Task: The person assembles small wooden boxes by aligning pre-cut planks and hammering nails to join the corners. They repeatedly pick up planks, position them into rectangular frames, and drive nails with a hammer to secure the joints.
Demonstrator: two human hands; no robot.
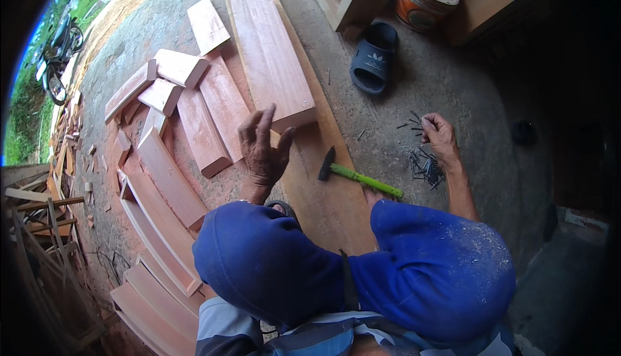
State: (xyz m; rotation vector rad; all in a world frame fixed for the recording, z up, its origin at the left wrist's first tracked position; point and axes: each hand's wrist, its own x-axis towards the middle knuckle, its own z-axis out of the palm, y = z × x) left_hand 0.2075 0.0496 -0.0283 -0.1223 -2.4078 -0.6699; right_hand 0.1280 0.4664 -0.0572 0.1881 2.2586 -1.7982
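At frame centre, the left hand (pixel 264 152) rests on the long reddish wooden plank (pixel 272 58), fingers spread apart. Right of centre, the right hand (pixel 440 135) pinches dark nails from the scattered nail pile (pixel 425 167) on the concrete floor (pixel 388 117), fingers together. A green-handled hammer (pixel 359 175) lies between them.

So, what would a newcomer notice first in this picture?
Probably the hammer with its bright green handle, lying on the long plank between the hands. The left hand presses a reddish board, while the right hand picks at dark nails on the concrete floor.
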